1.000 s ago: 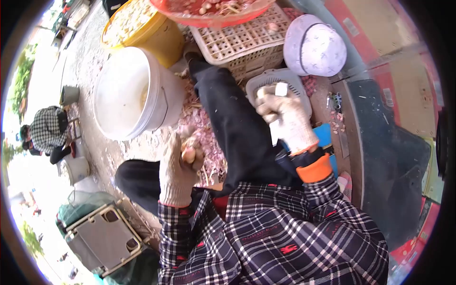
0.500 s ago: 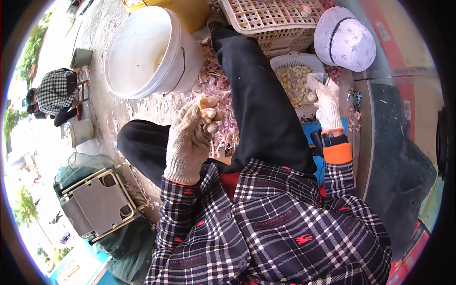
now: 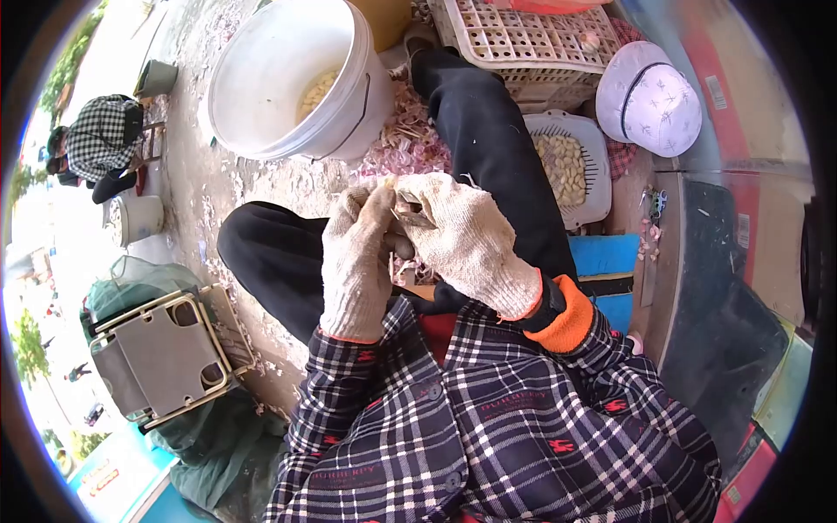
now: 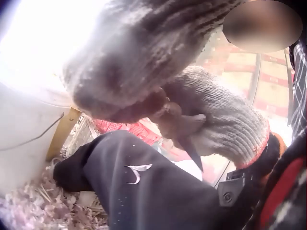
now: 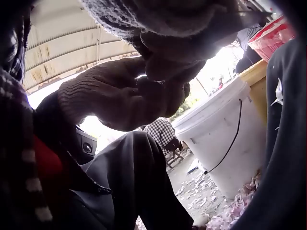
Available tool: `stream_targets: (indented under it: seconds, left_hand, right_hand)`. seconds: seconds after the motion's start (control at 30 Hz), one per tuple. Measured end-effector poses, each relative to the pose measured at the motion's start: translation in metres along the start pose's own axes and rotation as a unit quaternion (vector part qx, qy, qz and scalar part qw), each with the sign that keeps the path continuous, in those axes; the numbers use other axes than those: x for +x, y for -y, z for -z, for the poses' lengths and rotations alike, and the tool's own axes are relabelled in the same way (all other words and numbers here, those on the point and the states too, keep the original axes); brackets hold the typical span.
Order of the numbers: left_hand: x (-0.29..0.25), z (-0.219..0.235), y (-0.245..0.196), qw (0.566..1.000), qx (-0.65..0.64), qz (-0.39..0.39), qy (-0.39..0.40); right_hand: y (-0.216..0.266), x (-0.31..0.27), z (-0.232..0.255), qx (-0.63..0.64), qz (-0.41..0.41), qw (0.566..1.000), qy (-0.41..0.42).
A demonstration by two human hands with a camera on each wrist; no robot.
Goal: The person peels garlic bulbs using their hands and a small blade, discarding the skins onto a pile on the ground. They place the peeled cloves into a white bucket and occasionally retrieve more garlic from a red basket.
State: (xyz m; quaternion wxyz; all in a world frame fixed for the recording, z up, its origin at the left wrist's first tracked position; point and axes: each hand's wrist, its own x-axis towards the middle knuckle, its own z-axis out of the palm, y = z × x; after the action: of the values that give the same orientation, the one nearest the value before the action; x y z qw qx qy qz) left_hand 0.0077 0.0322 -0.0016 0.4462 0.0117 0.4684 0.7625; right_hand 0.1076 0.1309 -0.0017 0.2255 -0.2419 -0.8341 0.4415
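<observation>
1. Your left grip [image 3: 356, 261], in a cream knitted glove, is curled round a small pale piece [image 3: 388, 182], whose tip shows at the fingertips; the full contents of this hand are hidden
2. Your right grip [image 3: 475, 240], gloved likewise, is curled against the left one, closed on a dark pointed blade [image 4: 193, 152] that juts below the fingers in the left wrist view
3. Position: both meet above your lap, between your plaid shirt front [image 3: 488, 410] and the pink-white skins [image 3: 403, 144] on the ground
4. White bucket [image 3: 279, 83]: beyond your left hand, pale cloves [image 3: 318, 94] inside
5. White basket [image 3: 598, 166]: beside your dark-trousered leg [image 3: 497, 122], holding more pale pieces [image 3: 562, 170]; a perforated crate [image 3: 527, 39] lies beyond it, a light hat [image 3: 649, 100] near its outer side
6. Far left: a person in a checked shirt [image 3: 100, 139], well apart from you
</observation>
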Motion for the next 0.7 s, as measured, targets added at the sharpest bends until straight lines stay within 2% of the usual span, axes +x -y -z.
stream_targets:
  seconds: [0.07, 0.13, 0.17, 0.2, 0.23, 0.27, 0.3, 0.33, 0.4, 0.43, 0.47, 0.5, 0.53, 0.57, 0.6, 0.67, 0.7]
  left_hand:
    - [-0.003, 0.001, -0.014, 0.977, 0.208, 0.04, -0.016]
    - [-0.005, 0.002, -0.018, 0.956, 0.291, 0.016, -0.023]
    - [-0.004, 0.011, -0.017, 0.926, 0.375, 0.003, -0.033]
    - [-0.006, 0.008, -0.015, 0.953, 0.301, 0.005, -0.034]
    - [-0.006, 0.012, -0.018, 0.944, 0.327, 0.021, -0.03]
    - [-0.011, 0.012, -0.025, 0.958, 0.28, 0.058, -0.036]
    - [-0.013, 0.017, -0.023, 0.97, 0.234, 0.054, -0.037]
    - [-0.011, 0.022, -0.015, 0.973, 0.224, 0.013, -0.052]
    - [-0.012, 0.03, -0.024, 0.976, 0.204, 0.042, -0.064]
    - [-0.009, 0.034, -0.023, 0.979, 0.185, 0.037, -0.077]
    - [-0.007, 0.038, -0.02, 0.982, 0.166, 0.035, -0.086]
    - [-0.008, 0.044, -0.014, 0.983, 0.155, 0.03, -0.098]
    - [-0.007, 0.048, -0.007, 0.979, 0.172, 0.015, -0.111]
    - [-0.006, 0.045, -0.008, 0.972, 0.207, -0.015, -0.11]
    - [-0.007, 0.044, -0.011, 0.963, 0.242, -0.044, -0.109]
    - [-0.015, 0.031, -0.024, 0.938, 0.321, -0.044, -0.122]
    - [-0.02, 0.026, -0.028, 0.93, 0.339, -0.066, -0.124]
  right_hand:
    - [0.0, -0.004, 0.002, 0.035, 0.038, 0.999, -0.008]
    - [0.002, -0.005, -0.002, -0.025, 0.057, 0.998, 0.017]
    - [0.012, -0.001, -0.004, 0.065, -0.006, 0.997, 0.03]
    - [0.019, -0.001, -0.003, 0.149, -0.068, 0.985, 0.056]
    - [0.012, -0.003, -0.006, 0.148, -0.075, 0.983, 0.076]
    - [0.006, -0.002, -0.011, 0.143, -0.086, 0.982, 0.093]
    - [0.008, -0.002, -0.017, 0.157, -0.081, 0.981, 0.078]
    - [0.011, -0.001, -0.022, 0.17, -0.084, 0.98, 0.059]
    - [0.013, 0.005, -0.029, 0.263, -0.151, 0.949, 0.088]
    - [0.013, 0.01, -0.031, 0.284, -0.191, 0.933, 0.11]
    - [0.017, 0.015, -0.03, 0.291, -0.184, 0.932, 0.118]
    - [0.028, 0.016, -0.027, 0.325, -0.228, 0.906, 0.144]
    - [0.032, 0.018, -0.026, 0.356, -0.274, 0.877, 0.169]
    - [0.026, 0.014, -0.033, 0.352, -0.264, 0.887, 0.137]
    - [0.025, 0.013, -0.034, 0.357, -0.26, 0.886, 0.143]
    - [0.028, 0.011, -0.032, 0.379, -0.26, 0.879, 0.125]
    - [0.024, 0.007, -0.036, 0.376, -0.226, 0.893, 0.104]
